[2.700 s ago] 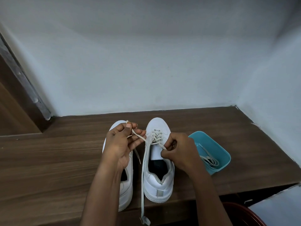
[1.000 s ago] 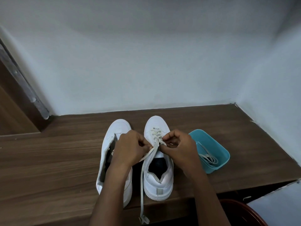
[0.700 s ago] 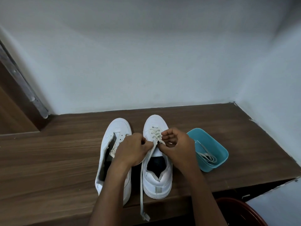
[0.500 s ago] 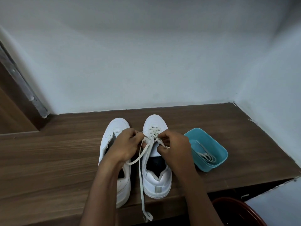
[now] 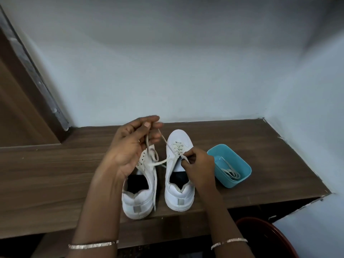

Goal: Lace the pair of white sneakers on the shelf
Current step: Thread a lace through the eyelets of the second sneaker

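Left grip: the left hand (image 5: 130,148) is raised above the left sneaker, thumb and fingertips pinched on one end of the lace (image 5: 158,162), palm turned toward the camera.
Right grip: the right hand (image 5: 200,165) sits low on the right sneaker, its fingers curled and pinching the lace at the eyelets by the tongue.
Lace: from the left pinch, strands drop and cross the gap between the shoes to the right sneaker's eyelets; one strand hangs down along the left sneaker's inner side.
Right sneaker (image 5: 179,198): stands on the shelf (image 5: 55,174), toe toward the back wall (image 5: 167,71), heel toward the person, long axis running near to far; the front eyelets are laced.
Left sneaker (image 5: 136,203): just beside it and roughly parallel, same heading; its front is hidden behind the left hand.
Tub (image 5: 232,183): teal, on the shelf to the right of the right sneaker, with a spare lace (image 5: 229,171) coiled inside.
Wrists: a thin bracelet (image 5: 93,245) on each.
Lower right: the rim of a dark red basin (image 5: 270,237) below the shelf edge.
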The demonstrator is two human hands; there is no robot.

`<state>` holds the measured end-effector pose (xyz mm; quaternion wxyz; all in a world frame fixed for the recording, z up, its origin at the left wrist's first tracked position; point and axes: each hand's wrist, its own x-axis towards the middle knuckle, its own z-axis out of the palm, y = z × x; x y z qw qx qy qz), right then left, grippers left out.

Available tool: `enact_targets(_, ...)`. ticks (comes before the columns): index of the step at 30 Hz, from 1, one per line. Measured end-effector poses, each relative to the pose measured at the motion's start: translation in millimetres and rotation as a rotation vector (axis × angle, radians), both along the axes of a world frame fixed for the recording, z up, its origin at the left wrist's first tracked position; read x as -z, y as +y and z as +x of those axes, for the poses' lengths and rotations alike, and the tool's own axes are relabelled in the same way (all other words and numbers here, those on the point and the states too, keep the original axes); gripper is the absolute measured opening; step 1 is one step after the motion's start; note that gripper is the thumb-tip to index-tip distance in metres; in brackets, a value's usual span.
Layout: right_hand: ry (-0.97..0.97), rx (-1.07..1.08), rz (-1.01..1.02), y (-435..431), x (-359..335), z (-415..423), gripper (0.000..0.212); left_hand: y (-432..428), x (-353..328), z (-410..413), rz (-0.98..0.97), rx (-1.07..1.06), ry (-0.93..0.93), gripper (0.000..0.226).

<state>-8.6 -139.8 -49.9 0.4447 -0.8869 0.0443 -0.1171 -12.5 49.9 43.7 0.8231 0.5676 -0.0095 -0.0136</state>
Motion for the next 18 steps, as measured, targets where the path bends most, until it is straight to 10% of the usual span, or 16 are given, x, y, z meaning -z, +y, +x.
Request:
enact_targets(9, 0.009, -0.300, 0.588, 21, -76, -38, 0.017, -29, -53, 5, -0.219, 0.066, 0.086, 0.032)
enact_targets(18, 0.096, -0.292, 0.730, 12, -104, -36, 0.034, -13, -56, 23, -0.106, -0.036, 0.232, 0.033)
